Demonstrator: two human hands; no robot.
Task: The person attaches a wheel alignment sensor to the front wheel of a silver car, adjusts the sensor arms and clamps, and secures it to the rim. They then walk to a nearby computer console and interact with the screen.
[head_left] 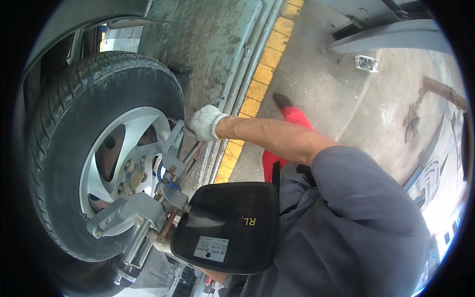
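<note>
A grey metal wheel clamp (132, 210) lies across the silver wheel rim (94, 166) of a black tyre (54, 153). The clamp carries a black box-shaped sensor head (225, 213) with yellow lettering and a white label. My right hand (205, 123), in a white knit glove, is closed at the upper end of the clamp, beside the tyre's edge. Below, my left hand (161, 241), also gloved, curls round the clamp's lower part next to a shiny metal cylinder (136, 247). The sensor head hides much of that hand and forearm.
A greenish worn metal platform (208, 44) runs beyond the tyre, edged by yellow blocks (264, 74). On the concrete floor (331, 84) sits a small white-framed object (366, 64). A grey beam (396, 38) crosses the upper right. My red trouser leg (297, 118) shows below my arm.
</note>
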